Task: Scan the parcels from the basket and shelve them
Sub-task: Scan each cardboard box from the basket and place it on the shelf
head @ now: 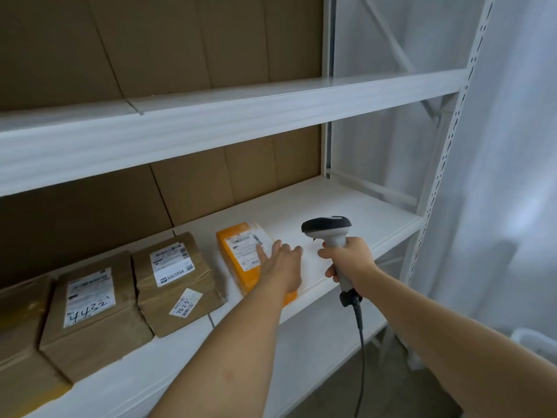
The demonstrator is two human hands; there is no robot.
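An orange parcel (pixel 238 254) with a white label lies flat on the white shelf (pixel 346 212). My left hand (pixel 281 265) rests on its right side with fingers straight. To its right my right hand (pixel 349 260) grips the handle of a grey and black barcode scanner (pixel 327 227), whose head points left toward the parcel. The scanner's black cable (pixel 360 342) hangs down past the shelf edge. The basket is out of view.
Left of the orange parcel sit brown cardboard parcels: one with a loose sticker (pixel 174 279), one marked 4432 (pixel 90 312), another at the frame's left edge (pixel 18 342). An upper shelf board (pixel 211 125) runs overhead. White curtain (pixel 512 176) hangs on the right.
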